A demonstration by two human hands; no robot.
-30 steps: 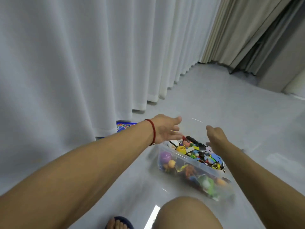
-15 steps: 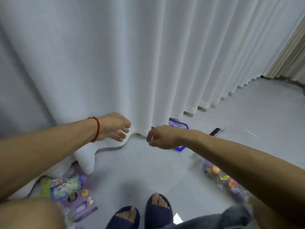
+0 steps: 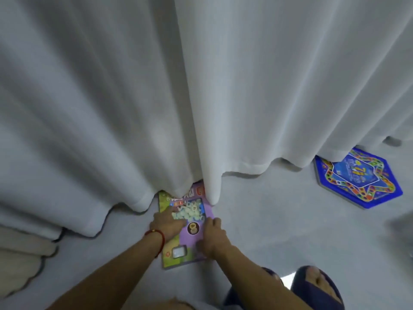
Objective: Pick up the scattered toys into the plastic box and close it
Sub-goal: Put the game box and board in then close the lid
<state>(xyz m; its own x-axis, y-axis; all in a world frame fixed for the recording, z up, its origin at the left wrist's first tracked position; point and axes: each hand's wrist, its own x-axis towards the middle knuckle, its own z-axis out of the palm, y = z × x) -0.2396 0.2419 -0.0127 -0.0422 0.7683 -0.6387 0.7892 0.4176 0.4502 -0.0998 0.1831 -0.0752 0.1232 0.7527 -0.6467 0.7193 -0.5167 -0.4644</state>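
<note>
At the curtain (image 3: 201, 97) hem, my left hand (image 3: 166, 222) lies flat on the purple game board (image 3: 190, 245); my right hand (image 3: 212, 238) grips its right edge.

The big white curtain (image 3: 156, 97) fills the top of the frame and hangs down onto the far end of the purple toy card (image 3: 190, 222), blocking that end. Bare grey floor (image 3: 279, 220) lies open in the middle right, between the card and the blue game board (image 3: 357, 177).
</note>
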